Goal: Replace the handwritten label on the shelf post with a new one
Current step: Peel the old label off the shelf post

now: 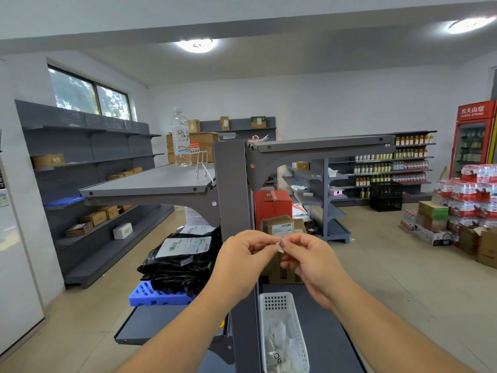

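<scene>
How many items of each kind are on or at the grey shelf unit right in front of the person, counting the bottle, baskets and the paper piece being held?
Clear water bottle: 1, upright on the upper left shelf
White plastic basket: 1, holding paper scraps
Blue plastic basket: 1, under black parcel bags
Small paper piece: 1, pinched between left hand and right hand
Total: 4

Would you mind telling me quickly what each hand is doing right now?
Left hand: closed, fingertips pinching one edge of the small white label.
Right hand: closed, fingertips pinching the same label from the other side.
</scene>
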`<state>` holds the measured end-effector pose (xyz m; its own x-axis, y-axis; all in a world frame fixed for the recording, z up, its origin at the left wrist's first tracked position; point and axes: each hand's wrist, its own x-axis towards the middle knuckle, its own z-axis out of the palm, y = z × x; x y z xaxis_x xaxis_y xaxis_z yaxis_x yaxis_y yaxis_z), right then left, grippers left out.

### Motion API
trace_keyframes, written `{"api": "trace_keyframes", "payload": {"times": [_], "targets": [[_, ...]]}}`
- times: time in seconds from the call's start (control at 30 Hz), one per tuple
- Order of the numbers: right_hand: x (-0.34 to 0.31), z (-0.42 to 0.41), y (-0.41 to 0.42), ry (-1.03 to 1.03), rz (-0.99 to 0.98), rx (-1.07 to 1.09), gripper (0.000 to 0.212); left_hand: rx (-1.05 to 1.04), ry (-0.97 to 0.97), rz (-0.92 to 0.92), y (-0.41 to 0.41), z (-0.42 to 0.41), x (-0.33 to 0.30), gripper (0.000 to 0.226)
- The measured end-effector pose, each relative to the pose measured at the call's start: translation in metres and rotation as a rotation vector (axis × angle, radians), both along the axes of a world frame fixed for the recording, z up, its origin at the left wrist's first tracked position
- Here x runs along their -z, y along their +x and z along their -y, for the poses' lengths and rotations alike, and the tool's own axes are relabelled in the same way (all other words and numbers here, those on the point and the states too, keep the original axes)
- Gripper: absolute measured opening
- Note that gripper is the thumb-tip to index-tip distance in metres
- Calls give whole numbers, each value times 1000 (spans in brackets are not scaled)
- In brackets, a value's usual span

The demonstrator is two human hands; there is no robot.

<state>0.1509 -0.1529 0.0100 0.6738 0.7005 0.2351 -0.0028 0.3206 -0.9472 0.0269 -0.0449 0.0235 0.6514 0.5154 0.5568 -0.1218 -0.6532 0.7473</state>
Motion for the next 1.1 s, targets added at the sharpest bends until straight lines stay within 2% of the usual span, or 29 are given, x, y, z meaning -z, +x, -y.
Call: {"api": "trace_keyframes", "payload": {"times": [0.17, 0.33, 0.47, 0.53, 0.63, 0.73, 0.93, 1.1], "targets": [[4, 1, 3, 53, -193, -83, 15, 8, -42, -28, 5, 4, -7, 9], [9, 8, 13, 73, -272, -135, 14, -16, 130, -119, 14, 7, -6, 7], [9, 15, 21, 101, -271, -174, 23, -70, 245, -139, 23, 9, 1, 7], [7, 18, 24, 43, -172, -152, 22, -92, 304, -127, 24, 11, 3, 8], [11, 21, 30, -92, 6, -94, 15, -70, 247, -119, 25, 13, 11, 12], [20, 20, 36, -134, 38, -63, 9, -53, 255, -129, 28, 11, 19, 14], [39, 5, 41, -219, 170, 24, 8, -30, 361, -210, 28, 2, 32, 17], [74, -19, 59, -491, 423, 207, 4, -116, 479, -170, 7, -5, 35, 13]]}}
